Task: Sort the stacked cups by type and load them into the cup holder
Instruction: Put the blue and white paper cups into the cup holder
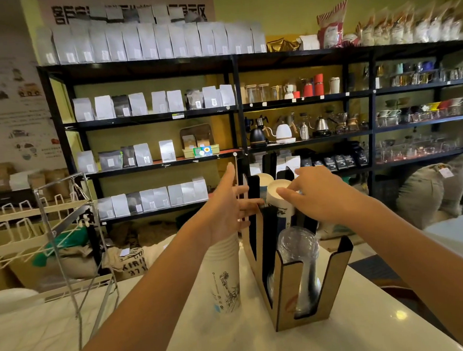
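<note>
A wooden cup holder (pixel 284 295) with black slotted walls stands on the white counter. Its front slot holds a stack of clear plastic cups (pixel 299 255), upside down. The slot behind holds an inverted stack of white printed paper cups (pixel 280 199); another white cup stack shows further back (pixel 263 180). My right hand (pixel 316 194) rests its fingers on the top and side of that paper stack. My left hand (pixel 227 208) is spread open, fingers touching the holder's left wall. Below the left wrist stands a separate stack of white printed paper cups (pixel 223 274) on the counter.
A metal wire rack (pixel 64 228) stands on the counter (pixel 372 330) at the left. Beyond the counter a black shelf unit (pixel 236 106) carries coffee bags, kettles and glassware. Sacks lie on the floor behind.
</note>
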